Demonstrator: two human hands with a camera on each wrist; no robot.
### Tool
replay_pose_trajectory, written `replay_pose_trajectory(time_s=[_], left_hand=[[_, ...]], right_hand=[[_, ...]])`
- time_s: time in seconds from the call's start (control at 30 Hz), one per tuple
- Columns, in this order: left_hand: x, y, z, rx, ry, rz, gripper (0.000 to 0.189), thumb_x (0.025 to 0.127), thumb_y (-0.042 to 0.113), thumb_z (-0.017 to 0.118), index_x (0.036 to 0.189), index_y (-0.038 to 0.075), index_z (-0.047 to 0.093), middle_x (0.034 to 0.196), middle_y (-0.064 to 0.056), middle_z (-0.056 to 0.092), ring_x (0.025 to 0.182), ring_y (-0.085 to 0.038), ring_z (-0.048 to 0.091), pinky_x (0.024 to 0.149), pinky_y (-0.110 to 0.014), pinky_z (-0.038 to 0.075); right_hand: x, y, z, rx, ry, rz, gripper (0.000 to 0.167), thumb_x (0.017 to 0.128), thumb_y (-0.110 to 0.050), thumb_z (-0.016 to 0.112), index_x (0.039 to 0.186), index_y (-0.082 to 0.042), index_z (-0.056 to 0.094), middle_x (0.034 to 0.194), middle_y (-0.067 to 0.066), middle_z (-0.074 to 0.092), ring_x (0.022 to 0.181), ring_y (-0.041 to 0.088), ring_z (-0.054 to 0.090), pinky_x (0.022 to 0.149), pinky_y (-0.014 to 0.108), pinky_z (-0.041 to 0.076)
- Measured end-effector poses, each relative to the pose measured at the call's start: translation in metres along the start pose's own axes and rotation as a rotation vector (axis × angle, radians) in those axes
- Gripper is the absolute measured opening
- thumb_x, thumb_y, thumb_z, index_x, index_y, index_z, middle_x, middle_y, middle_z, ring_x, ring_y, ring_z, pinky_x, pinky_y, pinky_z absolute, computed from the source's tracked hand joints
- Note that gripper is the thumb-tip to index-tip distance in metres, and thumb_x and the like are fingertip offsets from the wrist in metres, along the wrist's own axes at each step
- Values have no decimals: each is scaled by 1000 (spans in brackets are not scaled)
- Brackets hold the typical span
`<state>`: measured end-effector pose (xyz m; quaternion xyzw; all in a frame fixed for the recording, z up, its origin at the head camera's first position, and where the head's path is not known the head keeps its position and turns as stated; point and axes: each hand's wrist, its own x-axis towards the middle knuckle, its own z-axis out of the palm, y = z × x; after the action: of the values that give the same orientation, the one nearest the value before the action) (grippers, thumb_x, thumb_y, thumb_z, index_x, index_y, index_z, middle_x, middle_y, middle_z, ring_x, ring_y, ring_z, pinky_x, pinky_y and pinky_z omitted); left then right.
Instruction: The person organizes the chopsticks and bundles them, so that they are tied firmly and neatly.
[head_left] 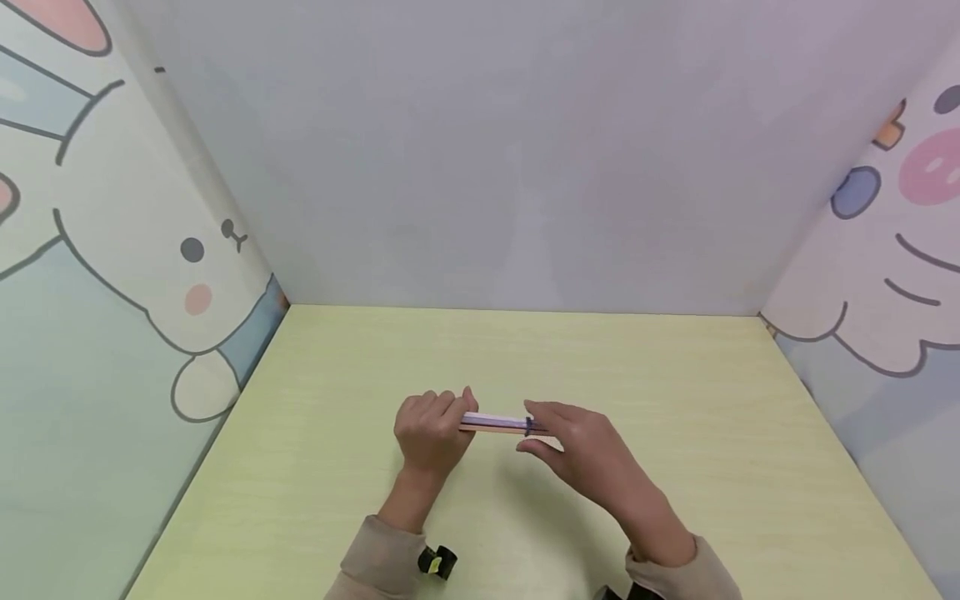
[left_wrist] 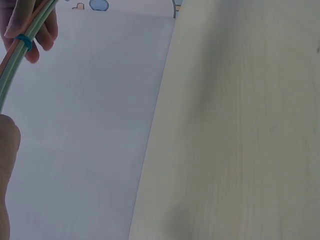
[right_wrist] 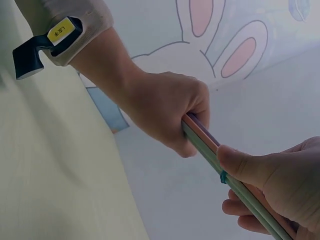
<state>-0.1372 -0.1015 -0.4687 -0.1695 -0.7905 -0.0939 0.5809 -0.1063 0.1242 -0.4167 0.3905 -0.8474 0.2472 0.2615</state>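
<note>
A bundle of slim pencil-like sticks (head_left: 495, 423) in green, orange and purple is held level above the table, between the two hands. My left hand (head_left: 431, 432) grips one end in a fist, hiding that end. Around the bundle sits a thin teal band (right_wrist: 223, 177). My right hand (head_left: 588, 446) holds the other part right at this band, thumb on the near side and fingers behind, as the right wrist view shows. The far end runs under the right palm. At the left wrist view's top corner the sticks (left_wrist: 12, 65) pass through the right fingers.
Pale yellow-green wood-grain table (head_left: 300, 500) lies below both hands. A plain grey wall (head_left: 480, 167) stands behind, with cartoon-printed walls (head_left: 112, 375) at both sides. A black wrist mount (head_left: 438, 562) is by the left sleeve.
</note>
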Motion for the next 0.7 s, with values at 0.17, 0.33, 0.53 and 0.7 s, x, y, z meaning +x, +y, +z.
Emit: replay_pose_trajectory(time_s=[0.17, 0.33, 0.53, 0.7], left_hand=[[-2, -3, 0, -4, -6, -18, 35, 82, 13, 66, 53, 12, 46, 48, 2, 48, 40, -14, 34, 42, -31, 35], [-4, 2, -1, -5, -28, -32, 35, 82, 14, 65, 52, 13, 47, 47, 2, 48, 39, -13, 33, 41, -30, 35], [-6, 9, 1, -9, -29, -8, 34, 82, 13, 64, 52, 13, 47, 47, 3, 47, 39, -13, 34, 42, -29, 34], [-6, 8, 2, -7, -34, -13, 33, 83, 14, 64, 53, 13, 49, 48, 3, 49, 39, -13, 35, 42, -29, 35]], right_hand=[[-2, -2, -2, 13, -14, 0, 35, 75, -8, 86, 107, -2, 74, 97, 3, 76, 81, 15, 74, 69, 29, 58], [0, -4, 2, -52, -27, -6, 28, 75, -9, 87, 101, -5, 76, 93, 1, 76, 79, 15, 73, 66, 30, 57], [3, -10, 10, -89, -82, -18, 31, 76, -17, 89, 103, -7, 76, 96, 1, 76, 76, 13, 72, 63, 30, 56], [1, -7, 5, -72, -57, 31, 52, 71, -26, 92, 114, -4, 73, 96, 3, 76, 77, 14, 73, 64, 32, 56]])
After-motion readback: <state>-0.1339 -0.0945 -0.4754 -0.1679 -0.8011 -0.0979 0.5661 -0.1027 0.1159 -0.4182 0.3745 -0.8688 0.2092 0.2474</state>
